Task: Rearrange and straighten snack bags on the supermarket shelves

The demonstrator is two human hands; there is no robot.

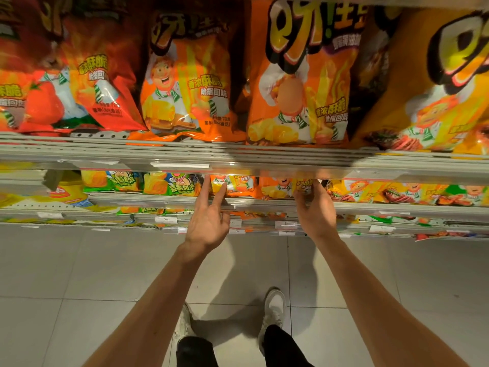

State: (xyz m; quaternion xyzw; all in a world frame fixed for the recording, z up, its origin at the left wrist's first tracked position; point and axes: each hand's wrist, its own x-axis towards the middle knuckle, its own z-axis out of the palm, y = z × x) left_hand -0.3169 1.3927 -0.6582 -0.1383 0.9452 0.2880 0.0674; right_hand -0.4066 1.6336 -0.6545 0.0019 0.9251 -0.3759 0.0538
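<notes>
Right hand [316,213] grips an orange snack bag [304,185]; left hand [209,218] open

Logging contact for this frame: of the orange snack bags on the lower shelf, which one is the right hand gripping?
The orange bag just under the shelf lip, at the right hand; fingers curl round it. The neighbouring orange bag only meets the left hand fingertips.

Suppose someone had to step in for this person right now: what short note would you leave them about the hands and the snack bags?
Left hand: open, fingers stretched toward an orange snack bag on the second shelf, fingertips at its lower edge.
Right hand: fingers curled round the neighbouring orange bag on the same shelf.
Top shelf: big bags stand in a row, some leaning.
Done: cannot tell from this view.
Left: square up these two bags, then check the leaning ones above and the lower rows.
</notes>
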